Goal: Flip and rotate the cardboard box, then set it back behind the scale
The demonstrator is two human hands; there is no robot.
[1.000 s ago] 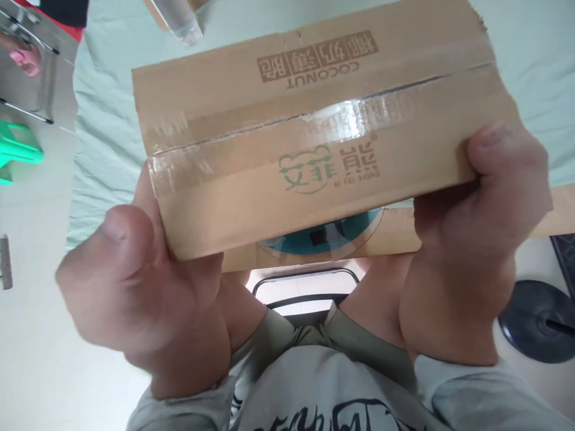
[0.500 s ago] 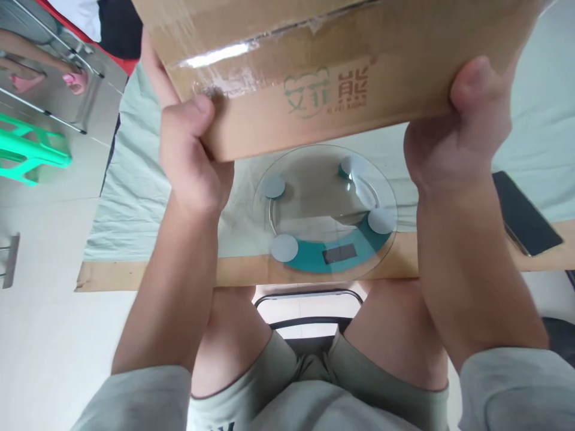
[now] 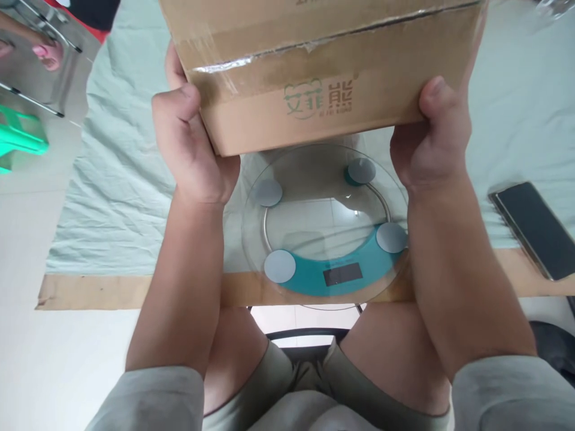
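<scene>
Between my two hands I hold a brown cardboard box [image 3: 278,114], raised above the table with its printed side towards me. Clear tape runs across it along a dark seam. My left hand [image 3: 193,140] grips its left end, thumb on the corner edge. My right hand [image 3: 435,131] is closed round the right end, thumb on the front face and the other fingers partly hidden. Beneath the box lies a round glass bathroom scale [image 3: 332,233] with a teal band, grey round pads and a small dark display. Its front rim reaches past the table edge.
A smartphone [image 3: 536,230] lies to the right of my right forearm. Pale green cloth [image 3: 117,179] covers the table, which has a bare wooden front edge [image 3: 99,290]. A green plastic stool [image 3: 20,134] stands on the floor at left, near another person's foot [image 3: 47,54].
The box appears smaller and farther from the camera, with my right hand moved left in view. The scale, phone and table edge sit slightly lower in view. Both hands keep their grip.
</scene>
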